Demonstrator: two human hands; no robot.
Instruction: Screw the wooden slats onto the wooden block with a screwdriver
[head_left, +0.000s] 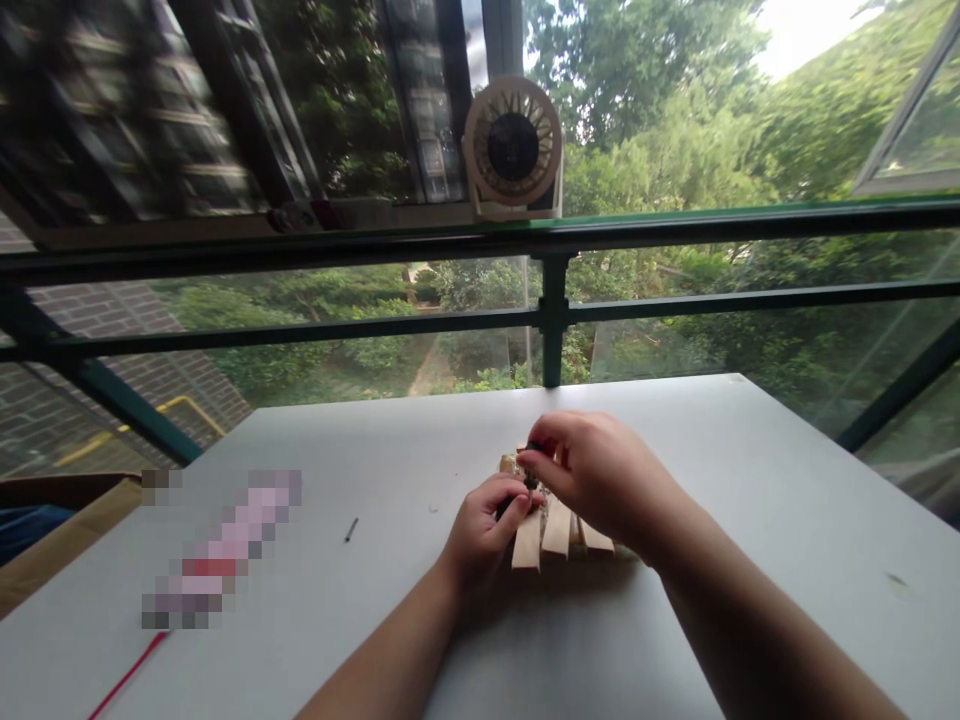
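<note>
- Looking down on a pale grey table [750, 500] filling the lower half of the view.
- Facing a dark green railing [675, 300] at 12 o'clock, running behind the table's far edge.
- Reaching in from 5 o'clock with the right hand [592, 485], grip pinching together on a small dark part [534, 449] at the top of a wooden slat piece [556, 525].
- Reaching in from 7 o'clock with the left hand [484, 530], grip curling closed against the left edge of the wooden slat piece; cannot tell what is sitting inside it.
- Spotting a round cream fan [513, 148] sitting on the upper rail at 12 o'clock.
- Finding the wooden slat piece lying near the table's middle, partly under both hands, with pale strips pointing toward 6 o'clock.
- Spotting a small dark pin [351, 529] lying on the table at 9 o'clock of the left hand, well apart.
</note>
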